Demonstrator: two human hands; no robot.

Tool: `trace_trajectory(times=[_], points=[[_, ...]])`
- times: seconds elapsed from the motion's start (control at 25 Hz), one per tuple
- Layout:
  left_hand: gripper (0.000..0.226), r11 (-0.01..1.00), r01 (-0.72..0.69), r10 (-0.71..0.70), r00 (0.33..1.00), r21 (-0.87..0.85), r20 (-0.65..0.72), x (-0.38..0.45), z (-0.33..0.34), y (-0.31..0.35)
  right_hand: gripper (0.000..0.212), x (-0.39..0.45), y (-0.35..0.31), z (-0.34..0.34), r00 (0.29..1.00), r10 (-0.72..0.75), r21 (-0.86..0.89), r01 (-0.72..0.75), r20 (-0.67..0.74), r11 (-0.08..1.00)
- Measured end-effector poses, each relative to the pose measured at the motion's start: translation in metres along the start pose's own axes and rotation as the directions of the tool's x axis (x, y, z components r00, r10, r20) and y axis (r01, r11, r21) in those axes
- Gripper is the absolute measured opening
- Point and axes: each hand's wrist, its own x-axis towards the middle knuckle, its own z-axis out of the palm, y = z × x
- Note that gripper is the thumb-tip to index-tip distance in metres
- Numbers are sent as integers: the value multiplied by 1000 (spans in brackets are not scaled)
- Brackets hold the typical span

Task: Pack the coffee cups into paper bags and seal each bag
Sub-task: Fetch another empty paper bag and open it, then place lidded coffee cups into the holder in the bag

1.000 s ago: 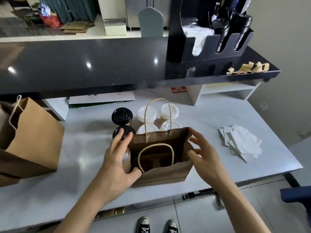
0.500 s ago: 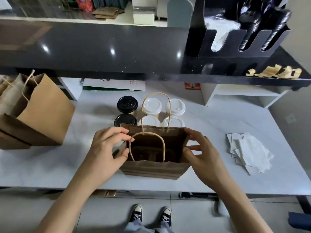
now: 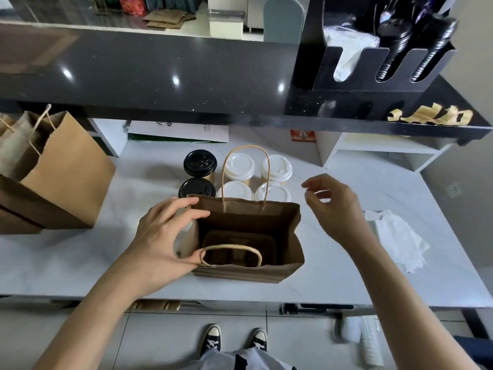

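Far left of the frame: big brown bags [image 3: 61, 180] stand on the tabletop [image 3: 80, 257], not in use rn.

Left of middle: the left hand [image 3: 162, 236] holds the small bag [image 3: 248, 236] by its left wall. Thumb is low by the near edge, fingers [image 3: 186, 202] curl over the top rim, so that grip is pinching the paper & keeping the bag open.

Middle: the bag stands up, mouth wide. One handle sticks up at the back, the other flops down in front. Inside there's a dark tray w/ holes, looks like no cups in it yet.

Just behind the bag: six cups [image 3: 238, 166], 2 w/ black lids, 4 w/ white lids, all close together.

Right of middle: the right hand [image 3: 333, 206] is up in the air near the bag's right rim, touching nothing. Fingers loose & a bit bent, holding nothing.

Far right: white napkins [image 3: 397, 239] lie flat.

I think the bag is thin, light & floppy, so hold a wall or it may fold or tip. Cups are prob. full & could spill. Best to take one by its sides, under the lid, not by the lid, & keep it straight up.
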Motion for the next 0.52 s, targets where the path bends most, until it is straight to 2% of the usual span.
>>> trace_trajectory(times=[0.08, 0.2, 0.32, 0.52], points=[[68, 1000, -16, 15, 1000, 13, 24, -2, 2, -2, 21, 19, 7, 15, 995, -14, -118, 26, 103, 993], [72, 1000, -10, 9, 999, 12, 45, -3, 4, -4, 47, 34, 15, 38, 961, -4, -236, 73, 278, 969], [76, 1000, -5, 5, 999, 0, 45, -5, 5, -5, 58, 40, 19, 49, 951, -32, -341, 141, 306, 929], [79, 999, 10, -8, 998, -35, 63, -6, 6, -13, 85, 38, 15, 59, 939, 16, -500, 169, 344, 849]])
